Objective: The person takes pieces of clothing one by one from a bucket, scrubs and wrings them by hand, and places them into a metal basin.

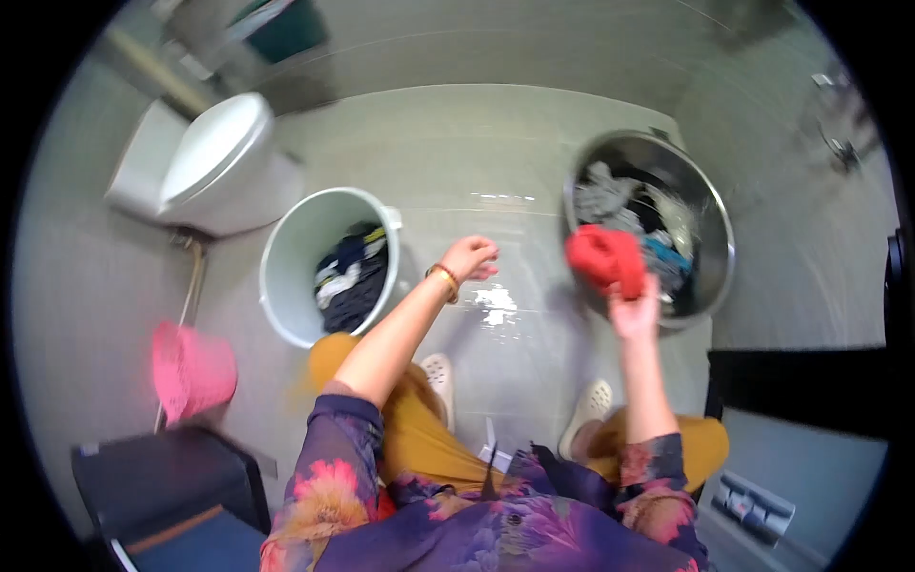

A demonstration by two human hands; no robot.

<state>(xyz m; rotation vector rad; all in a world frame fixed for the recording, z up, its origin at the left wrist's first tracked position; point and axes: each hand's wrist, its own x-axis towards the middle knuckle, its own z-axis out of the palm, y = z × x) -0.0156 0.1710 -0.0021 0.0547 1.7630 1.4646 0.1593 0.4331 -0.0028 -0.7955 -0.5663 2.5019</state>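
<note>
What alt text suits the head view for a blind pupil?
A person's right hand holds a red cloth at a metal tub of clothes; the left hand hovers near a pale bucket of mostly dark laundry.

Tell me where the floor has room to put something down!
Bare floor lies between the pale bucket and the metal tub, beyond the left hand, and back to the far wall. The tub itself is crowded with clothes.

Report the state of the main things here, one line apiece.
Left hand: loosely curled, empty
Right hand: gripping red cloth
Red cloth: bunched
Metal tub: open, holding mixed clothes
Pale bucket: open, holding mostly dark clothes
Toilet lid: closed
Floor: shiny; wetness unclear
</note>
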